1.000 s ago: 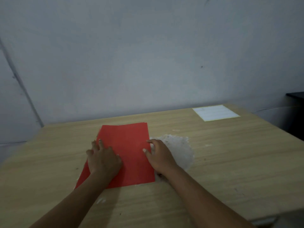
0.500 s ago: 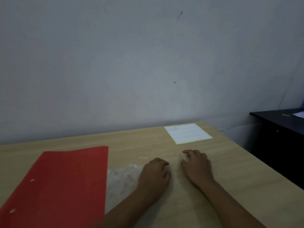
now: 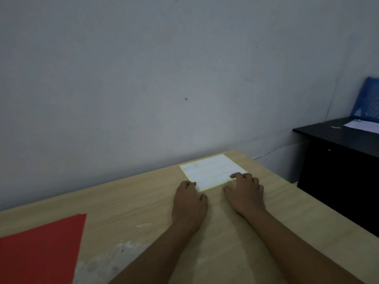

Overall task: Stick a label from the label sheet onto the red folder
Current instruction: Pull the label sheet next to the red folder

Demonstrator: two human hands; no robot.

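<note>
The white label sheet (image 3: 211, 171) lies flat near the far right corner of the wooden table (image 3: 127, 201). My left hand (image 3: 189, 203) rests palm down at the sheet's near left corner, fingertips touching its edge. My right hand (image 3: 245, 191) lies palm down at the near right corner, fingers spread onto the sheet. Neither hand has lifted anything. The red folder (image 3: 39, 251) lies flat at the lower left, partly cut off by the frame, well away from both hands.
A pale worn patch (image 3: 114, 257) marks the tabletop beside the folder. A grey wall stands right behind the table. To the right is a black cabinet (image 3: 338, 165) with white paper (image 3: 363, 125) and a blue crate (image 3: 367, 101) on it.
Both hands left the red folder and moved right and away from me to the label sheet. The view swung right, so the folder now sits at the lower left.
</note>
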